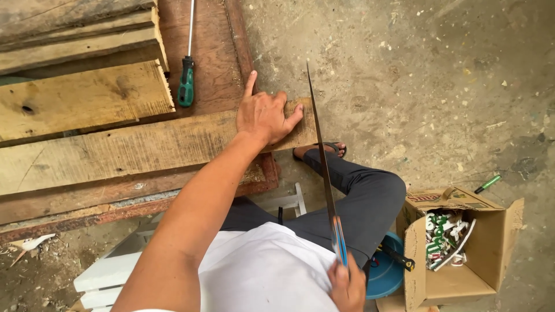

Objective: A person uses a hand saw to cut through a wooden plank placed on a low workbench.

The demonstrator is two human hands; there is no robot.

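Note:
My left hand [264, 114] presses flat on the right end of a long wooden plank [133, 151], fingers spread. My right hand [346, 284] grips the handle of a hand saw [321, 156]. The saw's thin blade runs up from the handle, and its tip meets the plank's right end just beside my left fingers. The plank lies across a rusty reddish metal frame [263, 179]. My right leg in dark trousers [358, 196] reaches out under the saw, the foot in a sandal [324, 149] on the concrete floor.
More planks [81, 63] are stacked at the upper left. A green-handled screwdriver [186, 75] lies on a brown board. At the lower right stand an open cardboard box [457, 248] of small packages, a blue tub [386, 276], and a green marker [487, 184]. A white slatted stool [110, 271] is beneath me.

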